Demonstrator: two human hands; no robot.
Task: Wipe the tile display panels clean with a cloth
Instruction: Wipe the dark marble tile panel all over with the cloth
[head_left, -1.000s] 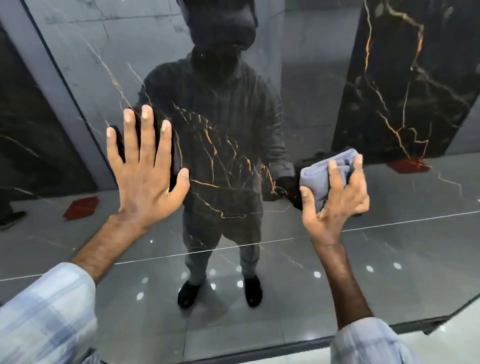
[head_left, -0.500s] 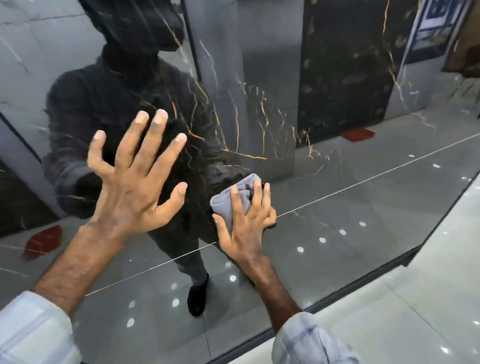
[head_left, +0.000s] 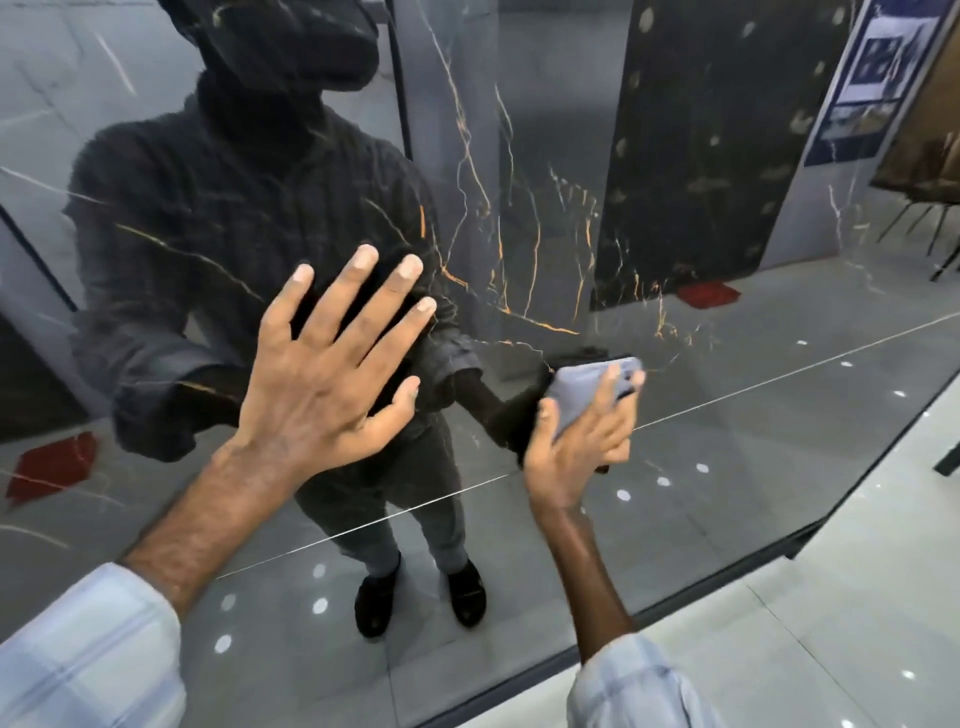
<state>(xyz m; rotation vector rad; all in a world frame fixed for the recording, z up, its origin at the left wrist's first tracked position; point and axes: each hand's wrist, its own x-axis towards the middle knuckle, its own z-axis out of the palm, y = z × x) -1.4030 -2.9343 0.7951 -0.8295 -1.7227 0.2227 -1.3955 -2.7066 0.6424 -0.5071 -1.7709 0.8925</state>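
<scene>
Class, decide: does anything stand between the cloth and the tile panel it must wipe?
Nothing visible does. The right hand presses the grey cloth straight onto the glossy tile panel; the left hand lies flat on the panel, apart from the cloth.

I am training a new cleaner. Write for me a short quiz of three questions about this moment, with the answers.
1. What does the right hand press on the dark tile panel? A) sponge B) grey cloth C) brush
2. True or false: the left hand grips a second cloth.
3. Fill in: the left hand's fingers are ____ (spread or curled).

Key: 1 B; 2 false; 3 spread.
</scene>
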